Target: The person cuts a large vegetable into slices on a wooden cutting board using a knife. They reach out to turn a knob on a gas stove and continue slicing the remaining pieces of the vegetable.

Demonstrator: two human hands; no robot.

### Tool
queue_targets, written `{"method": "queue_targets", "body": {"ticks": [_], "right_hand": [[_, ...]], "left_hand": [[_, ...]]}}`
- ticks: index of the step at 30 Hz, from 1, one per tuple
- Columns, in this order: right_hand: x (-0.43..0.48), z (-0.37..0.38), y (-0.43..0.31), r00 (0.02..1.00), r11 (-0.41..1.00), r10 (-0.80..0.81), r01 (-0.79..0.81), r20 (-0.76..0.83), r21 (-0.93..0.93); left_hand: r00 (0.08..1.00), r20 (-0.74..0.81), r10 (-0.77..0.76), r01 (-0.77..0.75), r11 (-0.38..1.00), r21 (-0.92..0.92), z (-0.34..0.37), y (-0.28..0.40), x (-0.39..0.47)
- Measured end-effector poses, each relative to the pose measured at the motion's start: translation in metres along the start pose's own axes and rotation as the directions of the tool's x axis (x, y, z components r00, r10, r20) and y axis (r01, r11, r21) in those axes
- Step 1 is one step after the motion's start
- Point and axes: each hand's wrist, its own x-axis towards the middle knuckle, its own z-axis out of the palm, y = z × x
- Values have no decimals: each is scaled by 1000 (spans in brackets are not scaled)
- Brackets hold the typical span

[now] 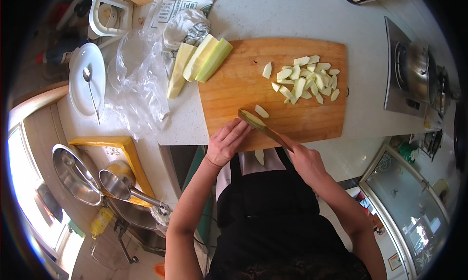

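My right hand (308, 163) grips the handle of a kitchen knife (271, 133), its blade angled to the upper left over the front of a wooden cutting board (234, 93). A pale green slice (252, 117) clings along the blade. Beside the blade, my left hand (227, 139) presses bent fingers on a vegetable piece, mostly hidden beneath them. One loose slice (261, 111) lies just beyond the knife. A heap of cut slices (309, 79) covers the board's right side. Peeled pale green vegetable lengths (199, 62), probably a gourd, rest across the board's left edge and the counter.
Left of the board are a clear plastic bag (137, 82) and a white oval dish (86, 97) with a spoon (89, 82). A steel saucepan (115, 185) and a steel basin (78, 176) stand near the sink. A pot (418, 68) sits on the gas hob (393, 97) at right.
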Motion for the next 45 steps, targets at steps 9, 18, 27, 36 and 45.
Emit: {"method": "queue_targets", "body": {"ticks": [9,18,27,36,45], "right_hand": [[-7,-19,2,998,996,-7,12,-54,94],[-13,-33,-21,997,995,32,-26,67,-98],[10,0,0,995,994,22,-11,-99,109],[-14,-39,-29,999,992,0,6,51,-123],[19,-2,-1,997,982,17,-2,-80,189]], "left_hand": [[1000,23,-16,16,1000,2,1,-1,-1],[1000,24,-13,13,1000,-10,3,-6,-5],[1000,-26,14,-13,1000,6,5,-3,0],[999,-34,14,-14,1000,-19,8,-7,-11],[999,-31,-36,36,999,-18,3,0,-5]]}}
